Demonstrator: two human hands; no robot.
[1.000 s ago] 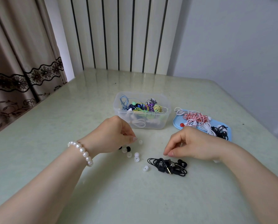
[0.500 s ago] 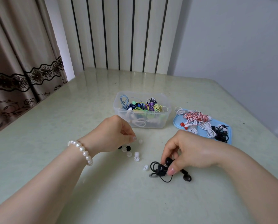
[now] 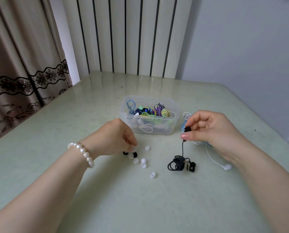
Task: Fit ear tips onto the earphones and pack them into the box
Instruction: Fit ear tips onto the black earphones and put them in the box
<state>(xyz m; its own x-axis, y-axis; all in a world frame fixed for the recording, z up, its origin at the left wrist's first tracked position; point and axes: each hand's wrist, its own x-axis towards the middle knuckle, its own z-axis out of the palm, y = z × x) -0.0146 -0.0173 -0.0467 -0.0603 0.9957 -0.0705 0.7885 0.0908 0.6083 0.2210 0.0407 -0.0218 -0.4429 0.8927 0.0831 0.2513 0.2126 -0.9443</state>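
My right hand point(image 3: 212, 128) pinches one black earbud point(image 3: 187, 129) above the table; its cord hangs down to a tangled black earphone bundle point(image 3: 180, 164) lying on the table. My left hand point(image 3: 114, 137) rests on the table with fingertips curled down over a small ear tip among several loose white ear tips point(image 3: 143, 163) and black ear tips point(image 3: 135, 154). Whether it grips one is hard to tell. A clear plastic box point(image 3: 173, 127) behind the hands holds several coloured coiled earphones.
A blue lid point(image 3: 183, 126) with white earphones lies mostly hidden behind my right hand. One white earbud point(image 3: 227, 166) trails out on its cord below my right wrist. A curtain hangs at left, a radiator stands behind the table.
My right hand pinched an earbud of the black earphones and rose up and back, drawing the cord out of the bundle. My left hand stayed over the ear tips.
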